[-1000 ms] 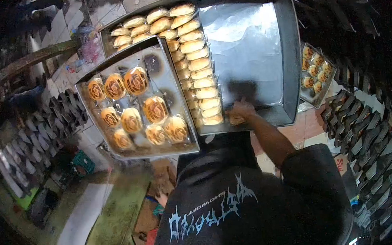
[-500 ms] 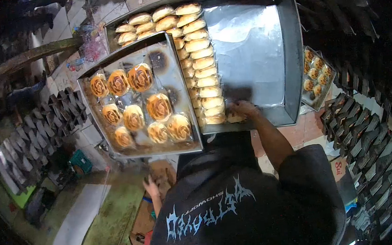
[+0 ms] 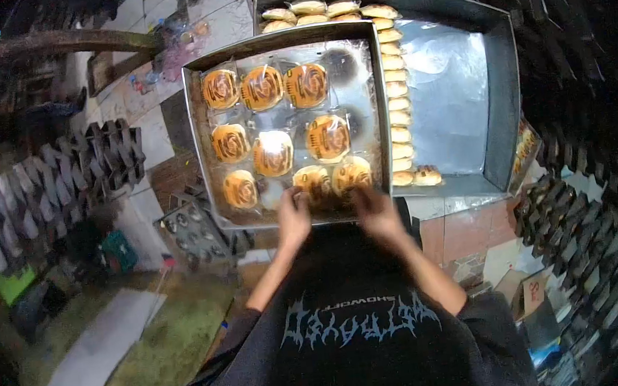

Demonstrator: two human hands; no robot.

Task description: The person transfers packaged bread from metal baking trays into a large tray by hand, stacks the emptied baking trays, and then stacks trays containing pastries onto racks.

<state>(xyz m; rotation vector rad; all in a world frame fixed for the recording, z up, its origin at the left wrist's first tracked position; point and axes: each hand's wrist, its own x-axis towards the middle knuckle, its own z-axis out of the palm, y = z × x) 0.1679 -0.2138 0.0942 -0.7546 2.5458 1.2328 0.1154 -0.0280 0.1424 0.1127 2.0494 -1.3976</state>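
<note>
A square metal tray (image 3: pixel 252 213) with several round, brown-swirled buns in clear wrappers lies before me. My left hand (image 3: pixel 294 216) is at its near edge, fingers pinched on the near side of a wrapped bun (image 3: pixel 313 181). Beside it, my right hand (image 3: pixel 375 213) is smeared by motion and overlaps the lower edge of the neighbouring wrapped bun (image 3: pixel 352 171). Its fingers cannot be made out. Behind and to the right is a deep metal box (image 3: pixel 503 102), with wrapped buns (image 3: pixel 396 101) stacked on edge along its left part. One bun (image 3: pixel 426 176) starts another row at the near wall.
The square tray overlaps the left side of the deep box. A smaller tray of buns (image 3: pixel 525 146) shows beyond the box's right wall. Stacked dark metal moulds (image 3: pixel 577 236) stand at right, with more moulds (image 3: pixel 66 185) at left. A green table (image 3: pixel 182 344) is at lower left.
My right hand has left the bun in the box's near row and come over the square tray. My left hand has risen from beside my body to the tray. The view has shifted left.
</note>
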